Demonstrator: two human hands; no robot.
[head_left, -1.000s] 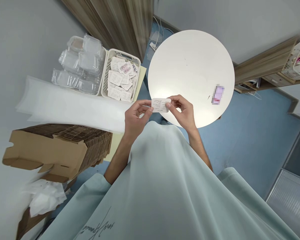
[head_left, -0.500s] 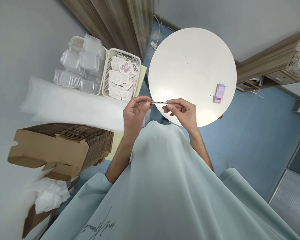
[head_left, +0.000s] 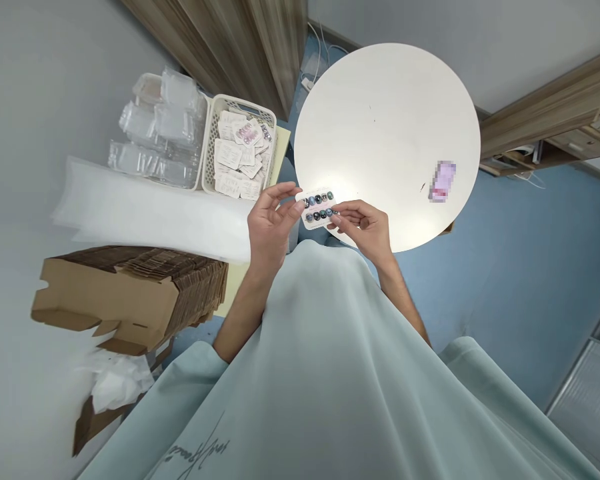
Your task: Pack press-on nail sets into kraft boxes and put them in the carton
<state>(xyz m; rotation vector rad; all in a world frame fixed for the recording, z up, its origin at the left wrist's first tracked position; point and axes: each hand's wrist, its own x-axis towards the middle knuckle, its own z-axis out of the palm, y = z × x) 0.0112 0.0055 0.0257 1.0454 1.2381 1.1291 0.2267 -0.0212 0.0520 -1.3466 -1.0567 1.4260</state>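
Between my two hands is a small white card of press-on nails [head_left: 319,207], its face turned up toward me. Two rows of dark, shiny nails in blue, black and green run across it. My left hand [head_left: 273,223] pinches the card's left edge between thumb and fingers. On the opposite side, my right hand [head_left: 364,228] has thumb and forefinger closed on the lower right edge. The card is held above my lap, by the near rim of the round white table [head_left: 380,140].
Left of the table, a white basket [head_left: 206,160] holds many similar cards; beside it are clear plastic boxes [head_left: 173,127]. White sheets [head_left: 155,213] and a row of flattened cardboard boxes [head_left: 105,293] lie nearer. A pixelated purple item [head_left: 443,181] rests on the table.
The card was edge-on to me half a second ago and is now tilted so its nail side shows. Both hands keep their hold on it. My view has shifted slightly.
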